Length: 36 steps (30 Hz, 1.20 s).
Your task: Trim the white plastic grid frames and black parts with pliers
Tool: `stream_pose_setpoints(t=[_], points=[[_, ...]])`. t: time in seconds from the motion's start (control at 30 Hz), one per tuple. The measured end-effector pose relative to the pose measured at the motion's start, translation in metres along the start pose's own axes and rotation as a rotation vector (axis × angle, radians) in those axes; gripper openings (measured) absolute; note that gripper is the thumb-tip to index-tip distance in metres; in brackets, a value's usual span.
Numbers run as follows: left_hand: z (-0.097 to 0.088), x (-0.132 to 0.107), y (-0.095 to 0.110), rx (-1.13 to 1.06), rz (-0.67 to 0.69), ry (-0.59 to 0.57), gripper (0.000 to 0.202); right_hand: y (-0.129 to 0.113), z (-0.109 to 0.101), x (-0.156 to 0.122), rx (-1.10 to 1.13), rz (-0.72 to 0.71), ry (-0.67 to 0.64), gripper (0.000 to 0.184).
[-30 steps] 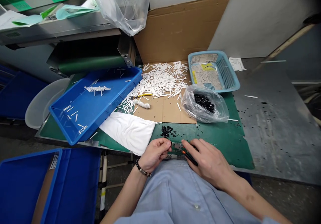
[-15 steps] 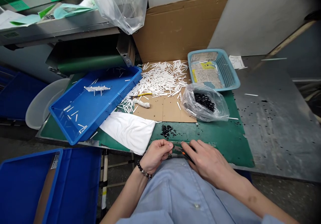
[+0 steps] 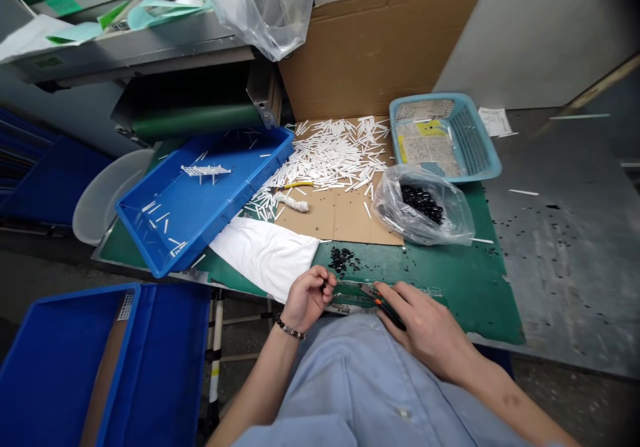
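My left hand [image 3: 311,293] is closed in a pinch at the table's front edge, with a small black part [image 3: 324,285] showing between the fingertips. Across from it, my right hand [image 3: 425,317] is wrapped round nippers [image 3: 387,310] with black and orange handles. Their metal jaws point left toward my left hand, with a gap between. Just beyond my hands lies a loose heap of small black parts [image 3: 342,259] on the green mat [image 3: 450,270]. A white cloth [image 3: 265,253] lies left of the heap, close to my left hand.
A blue tray [image 3: 200,200] holds a white rack and loose white sticks. Many white sticks [image 3: 335,157] cover the cardboard. At right, a clear bag [image 3: 457,223] of black parts stands before a light-blue basket [image 3: 487,157]. Another tool with a yellow handle [image 3: 299,184] lies among the sticks.
My left hand has drawn away from the nippers and turned, so the black part now shows in its fingers. My right hand still holds the nippers. The whole view has shifted slightly.
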<state>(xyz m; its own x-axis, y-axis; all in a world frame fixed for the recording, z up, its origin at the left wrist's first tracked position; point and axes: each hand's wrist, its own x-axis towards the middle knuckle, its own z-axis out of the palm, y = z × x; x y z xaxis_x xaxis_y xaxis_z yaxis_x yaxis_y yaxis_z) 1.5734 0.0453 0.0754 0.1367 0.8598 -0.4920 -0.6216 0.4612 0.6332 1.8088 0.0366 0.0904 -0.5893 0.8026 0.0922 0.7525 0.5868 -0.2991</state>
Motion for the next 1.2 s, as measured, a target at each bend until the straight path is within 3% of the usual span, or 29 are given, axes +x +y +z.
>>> stream_pose_setpoints(t=[0.1, 0.23, 0.33, 0.47, 0.57, 0.67, 0.77, 0.9, 1.2], points=[[-0.009, 0.010, -0.003, 0.262, 0.068, 0.136, 0.013, 0.002, 0.003, 0.000, 0.008, 0.007, -0.003, 0.037], [-0.018, 0.021, -0.011, 1.063, 0.392, 0.351, 0.017, 0.003, 0.002, 0.002, 0.031, 0.014, -0.030, 0.037], [-0.026, 0.025, -0.018, 1.465, 0.575, 0.318, 0.021, 0.003, 0.002, 0.003, 0.040, 0.024, -0.034, 0.037], [-0.032, 0.030, -0.019, 1.633, 0.587, 0.262, 0.025, 0.004, 0.004, 0.001, 0.048, 0.023, -0.022, 0.038], [-0.029, 0.033, -0.012, 1.622, 0.575, 0.242, 0.023, 0.004, 0.004, 0.002, 0.046, 0.020, -0.020, 0.039], [-0.020, 0.031, -0.001, 1.438, 0.496, 0.271, 0.020, 0.003, 0.001, 0.005, 0.004, 0.020, -0.026, 0.041], [-0.008, 0.021, 0.008, 1.038, 0.269, 0.241, 0.025, 0.000, -0.005, 0.011, -0.078, 0.009, -0.034, 0.042], [0.011, 0.004, 0.015, 0.600, -0.050, 0.075, 0.036, -0.004, -0.011, 0.017, -0.143, -0.017, -0.058, 0.041], [0.023, -0.008, 0.007, 0.459, -0.139, 0.003, 0.040, -0.004, -0.010, 0.015, -0.144, -0.064, -0.044, 0.042]])
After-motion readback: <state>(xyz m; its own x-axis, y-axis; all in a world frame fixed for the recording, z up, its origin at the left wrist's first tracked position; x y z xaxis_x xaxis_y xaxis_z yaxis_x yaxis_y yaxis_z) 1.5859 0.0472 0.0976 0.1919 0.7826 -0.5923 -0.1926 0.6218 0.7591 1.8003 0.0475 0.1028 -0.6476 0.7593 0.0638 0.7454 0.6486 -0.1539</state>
